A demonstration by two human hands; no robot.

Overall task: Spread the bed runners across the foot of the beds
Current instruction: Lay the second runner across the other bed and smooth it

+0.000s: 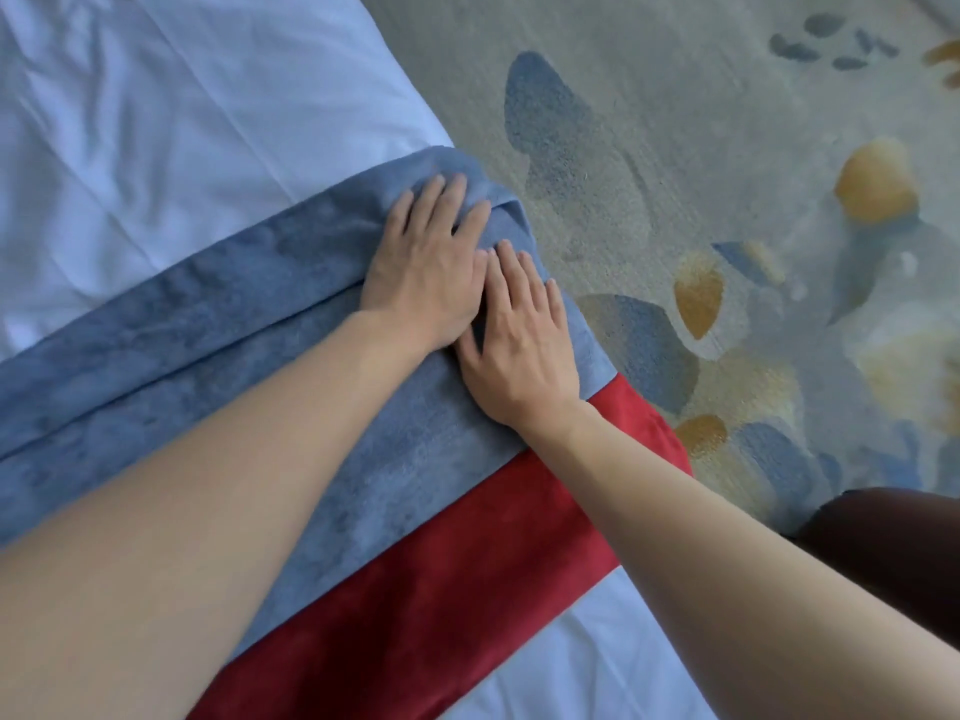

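Two bare forearms reach over a white-sheeted bed [156, 96] beside grey patterned carpet [675, 122]. Left hand [423, 265] and right hand [522, 345] press flat, fingers straight, on one folded blue-grey plush bed runner [182, 345] at the bed's edge; one red velvet bed runner [441, 589] lies alongside.

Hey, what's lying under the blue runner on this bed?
A red runner shows beneath the blue runner, on the white sheet. How far the red reaches underneath is covered, also by both hands pressing flat.

Both runners [182, 345] across bed [156, 122]
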